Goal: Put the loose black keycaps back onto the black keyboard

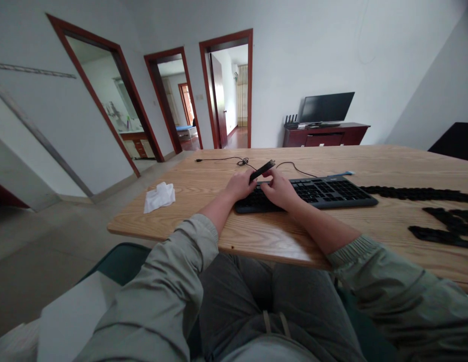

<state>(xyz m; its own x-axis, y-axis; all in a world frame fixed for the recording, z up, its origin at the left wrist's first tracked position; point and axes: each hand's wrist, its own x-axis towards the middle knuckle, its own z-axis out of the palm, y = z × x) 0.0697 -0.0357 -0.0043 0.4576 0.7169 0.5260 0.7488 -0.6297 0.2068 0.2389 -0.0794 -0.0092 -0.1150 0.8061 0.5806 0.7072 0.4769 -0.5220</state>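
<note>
A black keyboard [324, 192] lies on the wooden table in front of me, its left part under my hands. My left hand [240, 185] is closed around a slim black brush [262, 171], which tilts up to the right with its bristly end raised. Just to the right, my right hand [278, 188] is over the keys with curled fingers, close to the brush's upper end. Whether its fingertips touch the bristles or hold something small, I cannot tell. Behind the keyboard runs its thin black cable [218, 159], partly coiled, with a plug at the left end.
A crumpled white tissue [160, 197] lies on the table [203, 221] at left. Dark bumpy strips [418, 193] lie at right. A thin blue-ended stick [345, 174] rests behind the keyboard. Beyond stand a cabinet [328, 134] with a screen [327, 107] and several doorways.
</note>
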